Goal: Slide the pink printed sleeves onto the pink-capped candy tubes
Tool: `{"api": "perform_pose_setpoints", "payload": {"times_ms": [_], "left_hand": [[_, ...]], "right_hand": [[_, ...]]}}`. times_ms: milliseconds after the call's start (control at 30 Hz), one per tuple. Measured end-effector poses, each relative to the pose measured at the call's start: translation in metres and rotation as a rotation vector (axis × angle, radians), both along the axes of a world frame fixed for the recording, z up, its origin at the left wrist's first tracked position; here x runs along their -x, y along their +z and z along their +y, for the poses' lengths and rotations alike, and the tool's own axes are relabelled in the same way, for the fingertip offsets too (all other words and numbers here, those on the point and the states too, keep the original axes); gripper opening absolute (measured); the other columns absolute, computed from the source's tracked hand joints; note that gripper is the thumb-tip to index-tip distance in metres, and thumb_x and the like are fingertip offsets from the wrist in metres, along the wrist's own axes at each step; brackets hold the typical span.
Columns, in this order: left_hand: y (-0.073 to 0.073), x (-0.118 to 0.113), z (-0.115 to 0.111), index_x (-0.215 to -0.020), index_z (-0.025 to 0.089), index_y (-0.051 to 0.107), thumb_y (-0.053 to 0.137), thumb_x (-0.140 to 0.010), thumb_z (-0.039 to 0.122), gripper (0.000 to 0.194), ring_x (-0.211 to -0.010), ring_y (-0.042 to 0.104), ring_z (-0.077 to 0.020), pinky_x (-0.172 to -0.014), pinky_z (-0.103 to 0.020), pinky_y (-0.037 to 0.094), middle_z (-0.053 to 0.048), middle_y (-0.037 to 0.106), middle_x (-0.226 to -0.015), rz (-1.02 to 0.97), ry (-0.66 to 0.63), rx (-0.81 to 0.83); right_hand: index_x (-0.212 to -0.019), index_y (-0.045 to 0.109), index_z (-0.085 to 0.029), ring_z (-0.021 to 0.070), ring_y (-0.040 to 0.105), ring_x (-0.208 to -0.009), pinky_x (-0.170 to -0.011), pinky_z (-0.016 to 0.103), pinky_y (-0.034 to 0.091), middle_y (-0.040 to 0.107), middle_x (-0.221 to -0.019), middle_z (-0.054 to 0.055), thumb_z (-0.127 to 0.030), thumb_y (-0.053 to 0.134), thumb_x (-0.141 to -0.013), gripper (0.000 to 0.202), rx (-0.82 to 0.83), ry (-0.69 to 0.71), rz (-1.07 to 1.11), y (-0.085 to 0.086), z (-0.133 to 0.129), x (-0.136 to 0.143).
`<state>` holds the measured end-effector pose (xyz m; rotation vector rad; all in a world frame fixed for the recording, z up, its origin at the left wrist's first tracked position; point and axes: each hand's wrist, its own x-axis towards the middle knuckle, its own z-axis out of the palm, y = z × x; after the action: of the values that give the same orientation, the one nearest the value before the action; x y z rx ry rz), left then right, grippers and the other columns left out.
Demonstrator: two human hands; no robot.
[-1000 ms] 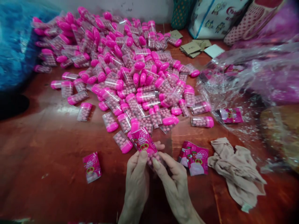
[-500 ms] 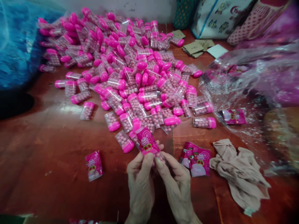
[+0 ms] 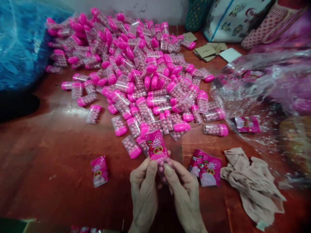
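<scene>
Between my two hands is a clear container of pink balls (image 3: 162,169), with a printed magenta sleeve (image 3: 156,146) around its far part. My left hand (image 3: 143,191) pinches the sleeve's lower left edge with thumb and fingers. The thumb of my right hand (image 3: 184,191) presses on the clear part, its fingers behind. Beyond my hands lies a big pile of pink-capped containers (image 3: 145,81). One flat magenta sleeve (image 3: 99,171) rests on the left, and a few overlapping sleeves (image 3: 210,170) are just right of my right hand.
A crumpled beige cloth (image 3: 252,184) lies at the right, near clear plastic wrap (image 3: 274,84) with another sleeve (image 3: 247,124). Cardboard pieces (image 3: 206,51) and bags (image 3: 235,19) are at the back. A blue plastic bag (image 3: 21,45) stands on the left of the red table (image 3: 60,194).
The sleeve in my hands is more upright, and more of the clear container shows below it. The whole view has shifted slightly, moving the scene to the right.
</scene>
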<state>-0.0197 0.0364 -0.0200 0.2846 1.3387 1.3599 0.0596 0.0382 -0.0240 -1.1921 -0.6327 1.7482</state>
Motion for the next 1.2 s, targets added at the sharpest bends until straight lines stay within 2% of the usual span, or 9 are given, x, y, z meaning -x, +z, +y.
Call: {"api": "perform_pose_setpoints", "payload": {"times_ms": [167,400,533,600,667,733,833,967,1200], "left_hand": [[0.003,-0.001,0.002,-0.083,0.018,0.074,0.065,-0.076,0.027,0.015,-0.053,0.056,-0.0132,-0.047,-0.021,0.04,-0.004,0.07,-0.067,0.03,0.027,-0.014],[0.001,0.019,0.013,-0.081,0.014,0.073,0.065,-0.075,0.035,0.024,-0.051,0.057,-0.0156,-0.036,-0.023,0.043,-0.01,0.07,-0.077,-0.236,-0.112,-0.067],[0.005,0.02,0.011,-0.088,0.012,0.07,0.061,-0.078,0.028,0.021,-0.037,0.043,-0.0087,-0.029,-0.018,0.037,0.0,0.055,-0.052,-0.206,-0.139,0.032],[0.006,0.018,0.008,-0.082,0.013,0.068,0.06,-0.079,0.029,0.019,-0.032,0.037,-0.0069,-0.026,-0.017,0.033,0.005,0.044,-0.043,-0.181,-0.131,0.066],[0.007,0.015,0.005,-0.074,0.015,0.064,0.058,-0.081,0.03,0.018,-0.028,0.038,-0.0068,-0.026,-0.017,0.032,0.007,0.041,-0.039,-0.143,-0.134,0.077],[0.006,0.012,0.002,-0.07,0.016,0.061,0.057,-0.082,0.031,0.02,-0.028,0.04,-0.0067,-0.027,-0.016,0.032,0.007,0.043,-0.039,-0.102,-0.117,0.093],[0.004,0.005,0.0,-0.068,0.016,0.063,0.061,-0.08,0.026,0.015,-0.036,0.044,-0.0041,-0.035,-0.013,0.035,0.006,0.051,-0.046,-0.064,-0.01,0.087],[0.002,-0.003,0.003,-0.075,0.017,0.07,0.066,-0.076,0.02,0.005,-0.054,0.056,-0.0079,-0.051,-0.017,0.044,0.001,0.065,-0.063,-0.18,0.061,0.044],[0.0,0.011,0.009,-0.085,0.017,0.074,0.066,-0.076,0.027,0.016,-0.077,0.066,-0.0212,-0.059,-0.025,0.049,-0.009,0.073,-0.085,-0.238,-0.028,0.004]], "right_hand": [[-0.102,0.067,-0.026,0.011,0.053,-0.062,-0.056,0.019,0.047,0.059,-0.069,-0.002,-0.026,0.058,-0.086,0.018,-0.136,-0.047,-0.213,0.003,0.002,-0.004],[-0.085,0.063,-0.016,0.0082,0.049,-0.051,-0.049,0.02,0.042,0.056,-0.064,-0.002,-0.035,0.056,-0.086,0.02,0.014,0.185,0.003,-0.004,0.012,-0.012],[-0.083,0.055,-0.016,0.0072,0.048,-0.047,-0.048,0.019,0.041,0.055,-0.063,-0.003,-0.04,0.048,-0.09,0.025,0.016,0.284,0.046,-0.002,0.012,-0.008],[-0.083,0.053,-0.017,0.0074,0.048,-0.047,-0.047,0.019,0.041,0.054,-0.061,-0.003,-0.04,0.044,-0.091,0.027,-0.015,0.312,0.032,0.001,0.01,-0.005],[-0.08,0.052,-0.017,0.007,0.044,-0.044,-0.044,0.018,0.038,0.051,-0.057,-0.004,-0.041,0.043,-0.092,0.028,-0.027,0.322,-0.011,0.002,0.009,-0.002],[-0.077,0.052,-0.017,0.0071,0.042,-0.042,-0.041,0.018,0.036,0.047,-0.055,-0.005,-0.042,0.043,-0.091,0.03,-0.032,0.308,-0.107,0.0,0.005,-0.001],[-0.082,0.057,-0.018,0.0115,0.05,-0.05,-0.043,0.02,0.042,0.054,-0.061,-0.001,-0.044,0.048,-0.088,0.028,-0.121,0.214,-0.354,-0.007,-0.002,-0.002],[-0.094,0.062,-0.019,0.0174,0.058,-0.061,-0.052,0.025,0.049,0.064,-0.074,0.006,-0.042,0.055,-0.084,0.026,-0.307,0.096,-0.615,-0.017,-0.009,-0.006],[-0.104,0.061,-0.019,0.0146,0.054,-0.051,-0.044,0.022,0.045,0.06,-0.063,0.001,-0.039,0.048,-0.088,0.029,-0.299,0.284,-0.579,-0.011,-0.002,-0.008]]}}
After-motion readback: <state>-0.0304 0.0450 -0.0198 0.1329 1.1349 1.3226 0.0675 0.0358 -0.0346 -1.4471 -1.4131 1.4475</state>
